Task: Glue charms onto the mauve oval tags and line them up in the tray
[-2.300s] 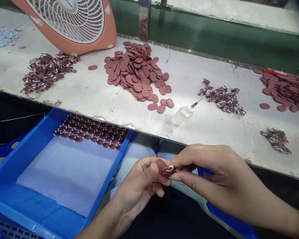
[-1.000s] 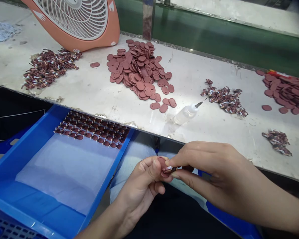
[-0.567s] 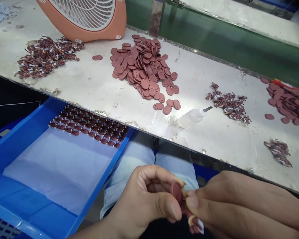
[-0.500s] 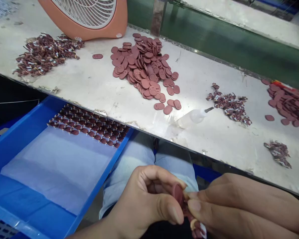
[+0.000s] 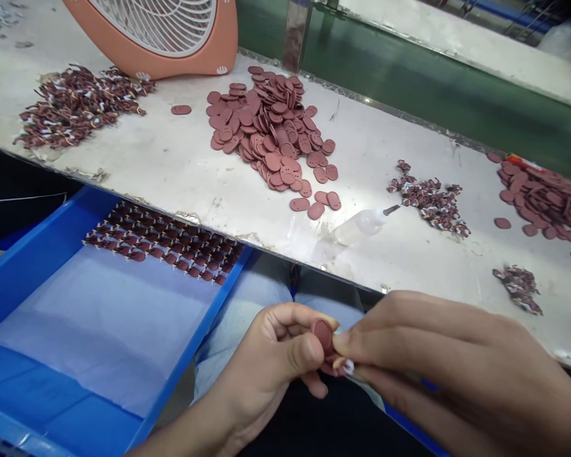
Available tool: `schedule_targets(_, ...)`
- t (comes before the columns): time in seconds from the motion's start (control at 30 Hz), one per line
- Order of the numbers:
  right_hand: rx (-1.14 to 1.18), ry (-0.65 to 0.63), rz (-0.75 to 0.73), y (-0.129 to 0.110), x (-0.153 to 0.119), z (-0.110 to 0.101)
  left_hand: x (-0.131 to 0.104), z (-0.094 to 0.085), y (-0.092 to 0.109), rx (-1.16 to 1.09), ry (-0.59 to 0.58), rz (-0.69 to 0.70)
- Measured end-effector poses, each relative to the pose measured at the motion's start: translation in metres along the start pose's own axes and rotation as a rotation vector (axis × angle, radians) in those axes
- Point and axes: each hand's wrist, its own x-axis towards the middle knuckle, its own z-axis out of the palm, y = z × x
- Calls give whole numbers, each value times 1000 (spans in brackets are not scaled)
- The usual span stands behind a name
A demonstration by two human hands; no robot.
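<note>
Between thumb and fingers, my left hand pinches a reddish-brown oval disc above my lap. My right hand closes from the other side, its fingertips at the disc's edge and around a small brown moulded piece with orange and white marks. That piece lies against the lower edge of the disc; the exact contact is hidden by fingers. Beyond the hands, on the bench, lie a big pile of similar discs and a small heap of brown moulded pieces.
A clear squeeze bottle with a dark nozzle lies near the bench edge. An orange fan stands behind more moulded pieces. At left, a blue tray holds rows of assembled pieces. More discs lie at right.
Both hands have moved up and left a little. The disc now faces me more, and the moulded piece's orange and white end has swung up beside it. The camera view has shifted slightly.
</note>
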Motion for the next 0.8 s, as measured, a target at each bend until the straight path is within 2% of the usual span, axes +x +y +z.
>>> schedule_targets(0.2, 54, -31, 40, 8, 13, -4, 4, -3, -2, -16, 1, -15)
schedule_targets(0.43, 83, -42, 59, 3, 12, -5, 5, -6, -4, -61, -34, -11)
schedule_targets(0.5, 61, -10, 46, 2, 12, -8, 6, -9, -3, -105, -45, -41)
schedule_targets(0.67, 9, 187, 60, 9, 16, -9, 7, -13, 2, -244, -30, -152)
schedule_targets(0.8, 85, 177, 95, 16, 19, 4, 7, -16, 3, -305, -23, -180)
